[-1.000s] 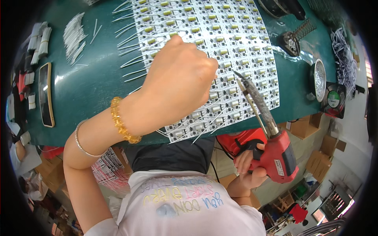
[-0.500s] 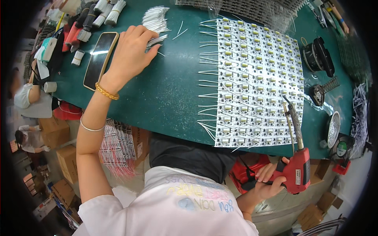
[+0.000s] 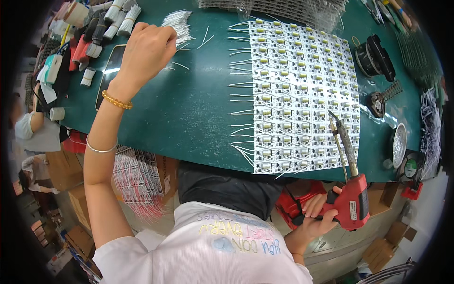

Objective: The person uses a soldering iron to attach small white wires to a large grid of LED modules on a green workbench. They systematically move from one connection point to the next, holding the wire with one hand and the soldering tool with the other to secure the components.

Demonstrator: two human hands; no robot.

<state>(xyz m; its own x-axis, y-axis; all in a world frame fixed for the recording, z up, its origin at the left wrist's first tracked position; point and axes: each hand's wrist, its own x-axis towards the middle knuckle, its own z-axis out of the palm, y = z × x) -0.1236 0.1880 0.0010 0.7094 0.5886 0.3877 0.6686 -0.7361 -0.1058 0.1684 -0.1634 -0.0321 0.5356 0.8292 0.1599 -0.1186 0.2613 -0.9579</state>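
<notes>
My left hand is curled at the far left of the table, its fingertips turned down and hidden, so what they hold cannot be made out. Right beside it lies a heap of short white wires, with a few loose wires near the thumb. My right hand grips a red soldering gun by its handle, below the table's front edge. The gun's metal barrel and thin guide tube point up over a panel of white circuit boards. White wires stick out from the panel's left edge.
A phone lies partly under my left forearm. Bundled wires stand at the far left. On the right are a black round holder, a coiled-spring iron stand and a metal dish. More boards lie at the back.
My left hand has drawn up and to the left, its fingers now more curled. The view has shifted slightly; the soldering gun stays over the panel's right part in my right hand.
</notes>
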